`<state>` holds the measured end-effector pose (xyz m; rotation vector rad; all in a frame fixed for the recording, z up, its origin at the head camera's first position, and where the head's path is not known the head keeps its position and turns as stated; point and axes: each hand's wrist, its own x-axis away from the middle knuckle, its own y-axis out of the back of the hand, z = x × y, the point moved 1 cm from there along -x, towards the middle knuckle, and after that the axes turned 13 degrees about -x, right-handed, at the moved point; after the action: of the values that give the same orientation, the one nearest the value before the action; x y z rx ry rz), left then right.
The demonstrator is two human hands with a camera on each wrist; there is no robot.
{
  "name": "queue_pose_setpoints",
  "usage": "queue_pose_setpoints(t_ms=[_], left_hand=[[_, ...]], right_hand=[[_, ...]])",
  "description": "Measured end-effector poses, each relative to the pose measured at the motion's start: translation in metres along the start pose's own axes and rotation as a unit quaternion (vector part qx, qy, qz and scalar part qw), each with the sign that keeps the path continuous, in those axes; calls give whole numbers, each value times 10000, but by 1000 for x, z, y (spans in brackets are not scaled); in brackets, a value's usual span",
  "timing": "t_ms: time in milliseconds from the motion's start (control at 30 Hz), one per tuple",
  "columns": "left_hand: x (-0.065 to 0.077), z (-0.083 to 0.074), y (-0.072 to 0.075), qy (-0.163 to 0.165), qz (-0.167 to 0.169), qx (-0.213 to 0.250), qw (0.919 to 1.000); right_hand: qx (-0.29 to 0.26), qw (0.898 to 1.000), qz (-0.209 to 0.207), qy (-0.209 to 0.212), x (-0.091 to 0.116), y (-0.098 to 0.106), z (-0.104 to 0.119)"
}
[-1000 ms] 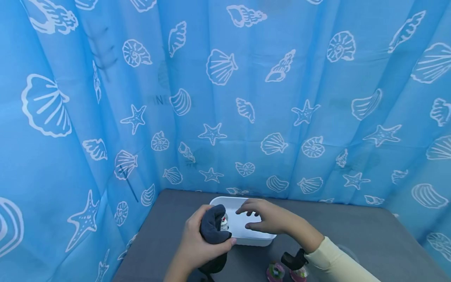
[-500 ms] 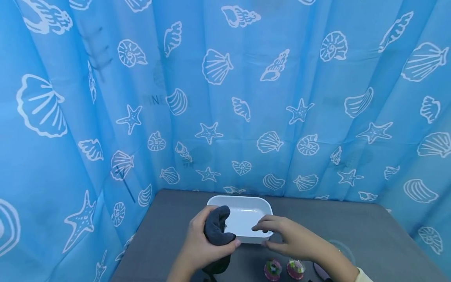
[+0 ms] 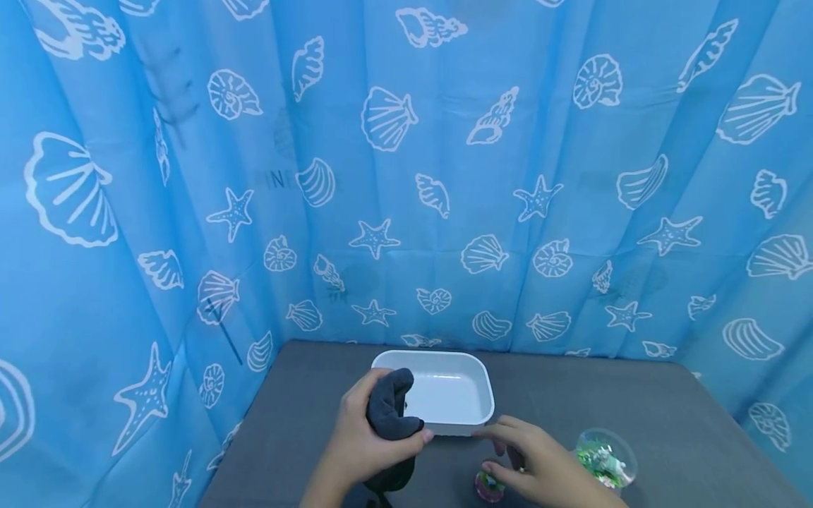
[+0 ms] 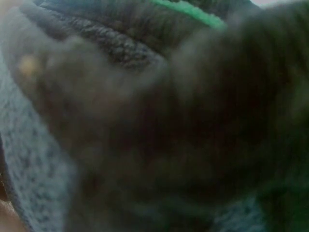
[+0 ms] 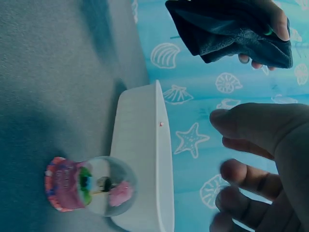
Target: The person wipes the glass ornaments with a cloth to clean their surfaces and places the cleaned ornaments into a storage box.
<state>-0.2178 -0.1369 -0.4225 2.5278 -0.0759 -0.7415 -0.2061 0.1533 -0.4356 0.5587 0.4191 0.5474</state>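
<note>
A dark grey plush cloth [image 3: 389, 409] is gripped by my left hand [image 3: 358, 441], bunched and folded, with the thumb along its lower edge. In the right wrist view the same cloth [image 5: 231, 36] hangs in folds from the left fingers. Blurred dark fabric [image 4: 169, 130] with a green strip fills the left wrist view. My right hand [image 3: 533, 458] holds nothing; its fingers are loosely bent above a small snow globe [image 3: 489, 485]. In the right wrist view this snow globe [image 5: 89, 186] has a pink base and a pink tree inside.
Behind the hands stands a white rectangular basin [image 3: 449, 395]. A larger clear globe [image 3: 606, 458] with green and white contents stands right of the right hand. The grey tabletop [image 3: 559, 395] ends at a blue shell-print curtain [image 3: 406, 176].
The right hand has moved from over the basin down and toward the small snow globe. A second pink-based globe is now hidden. A white and red detail beside the cloth no longer shows.
</note>
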Motion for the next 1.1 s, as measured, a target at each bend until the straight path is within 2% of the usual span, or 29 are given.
queue_pose_setpoints(t_ms=[200, 367, 667, 1100], left_hand=[[-1, -1, 0, -26, -4, 21, 10000], [-1, 0, 2, -25, -34, -1, 10000], [-1, 0, 2, 46, 3, -2, 10000], [-2, 0, -2, 78, 52, 53, 9999]], right_hand=[[-31, 9960, 6, -891, 12, -3, -11], [-476, 9874, 206, -1498, 19, -7, -23], [-810, 9780, 152, -1915, 31, -17, -45], [-1206, 9681, 20, -2198, 40, -30, -64]])
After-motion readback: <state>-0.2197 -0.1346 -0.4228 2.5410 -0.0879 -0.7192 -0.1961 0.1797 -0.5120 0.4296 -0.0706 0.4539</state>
